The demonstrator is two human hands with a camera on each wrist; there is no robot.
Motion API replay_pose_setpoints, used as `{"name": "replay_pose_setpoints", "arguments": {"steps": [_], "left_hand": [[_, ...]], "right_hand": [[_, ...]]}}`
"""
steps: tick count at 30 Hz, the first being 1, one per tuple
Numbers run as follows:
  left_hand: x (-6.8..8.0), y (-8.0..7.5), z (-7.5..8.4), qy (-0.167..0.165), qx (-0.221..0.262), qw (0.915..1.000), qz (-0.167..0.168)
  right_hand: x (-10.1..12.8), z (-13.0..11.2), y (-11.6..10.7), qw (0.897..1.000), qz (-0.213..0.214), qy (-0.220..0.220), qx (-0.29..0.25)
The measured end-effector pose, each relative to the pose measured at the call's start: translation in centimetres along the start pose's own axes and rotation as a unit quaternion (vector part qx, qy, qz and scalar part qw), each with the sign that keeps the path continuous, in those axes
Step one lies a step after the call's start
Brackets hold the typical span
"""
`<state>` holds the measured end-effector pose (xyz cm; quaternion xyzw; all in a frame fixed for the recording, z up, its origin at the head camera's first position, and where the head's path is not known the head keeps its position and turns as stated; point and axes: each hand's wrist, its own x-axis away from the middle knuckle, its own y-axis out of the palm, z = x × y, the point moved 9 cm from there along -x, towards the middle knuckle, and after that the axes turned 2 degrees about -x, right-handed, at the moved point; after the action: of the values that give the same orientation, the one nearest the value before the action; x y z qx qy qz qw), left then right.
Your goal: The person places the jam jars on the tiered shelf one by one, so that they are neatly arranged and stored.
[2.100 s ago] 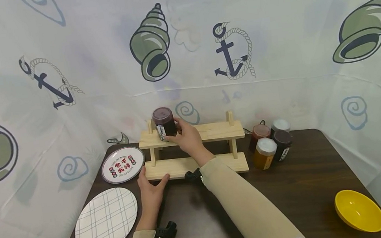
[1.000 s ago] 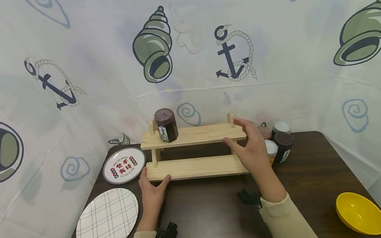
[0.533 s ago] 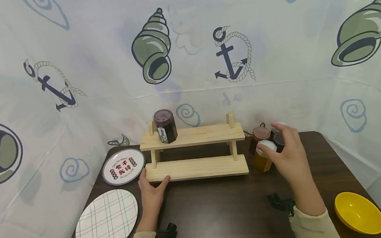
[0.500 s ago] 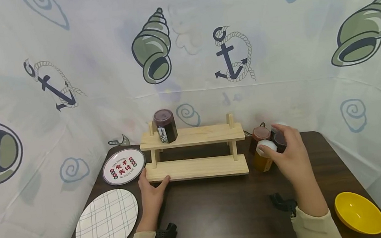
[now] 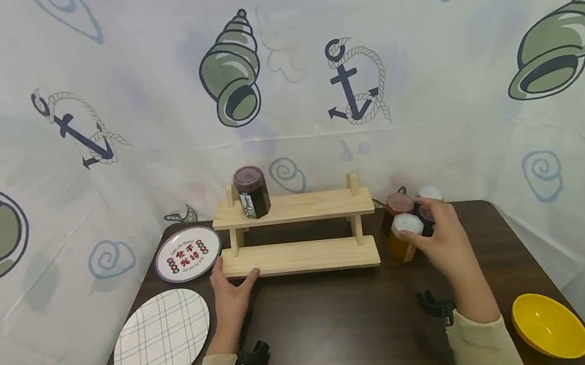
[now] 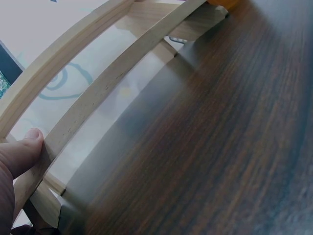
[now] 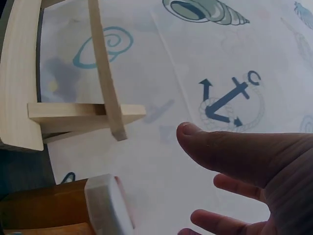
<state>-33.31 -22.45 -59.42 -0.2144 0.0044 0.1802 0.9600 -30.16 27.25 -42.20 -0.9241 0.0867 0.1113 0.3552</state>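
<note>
A two-tier wooden shelf [image 5: 302, 257] stands at the back of the table. My left hand [image 5: 232, 299] holds the left end of its lower board; in the left wrist view the thumb [image 6: 29, 146] lies against the board, the other fingers mostly hidden. A dark jar [image 5: 253, 196] stands upright on the upper board's left end. At right, my right hand [image 5: 448, 242] is beside an amber jar with a white lid [image 5: 402, 245]. In the right wrist view, its thumb and fingers are spread, apart from that jar [image 7: 105, 205].
Behind the amber jar are a red-lidded jar [image 5: 398, 203], a white-lidded one [image 5: 429, 193] and a dark one [image 5: 426, 224], partly hidden by my hand. A yellow bowl [image 5: 550, 326] sits front right. Two plates, one lettered [image 5: 188, 253], one checked [image 5: 161, 340], lie left.
My right hand let go of the dark jar on the upper board and moved right to the jar group, lowering slightly lately. My left hand stayed on the shelf.
</note>
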Motion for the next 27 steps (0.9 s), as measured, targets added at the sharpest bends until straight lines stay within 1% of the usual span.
{"name": "replay_pose_setpoints", "arguments": {"steps": [6,9,14,21,27], "left_hand": [[0.0,-0.1,0.2,-0.002,-0.003,1.0,-0.002],[0.0,0.0,0.2,-0.004,-0.003,1.0,-0.008],[0.0,0.1,0.2,-0.001,-0.003,1.0,-0.004],[0.0,0.3,-0.1,0.0,-0.004,1.0,-0.003],[0.0,0.3,-0.2,0.0,-0.005,1.0,-0.006]], "right_hand": [[-0.6,1.9,1.8,0.998,-0.049,0.019,0.024],[-0.7,2.5,2.4,0.997,-0.059,0.028,0.031],[-0.9,3.2,2.9,0.996,-0.059,0.038,0.05],[-1.2,3.6,4.0,0.994,-0.055,0.028,0.089],[-1.1,3.8,4.2,0.994,-0.044,0.027,0.093]]}}
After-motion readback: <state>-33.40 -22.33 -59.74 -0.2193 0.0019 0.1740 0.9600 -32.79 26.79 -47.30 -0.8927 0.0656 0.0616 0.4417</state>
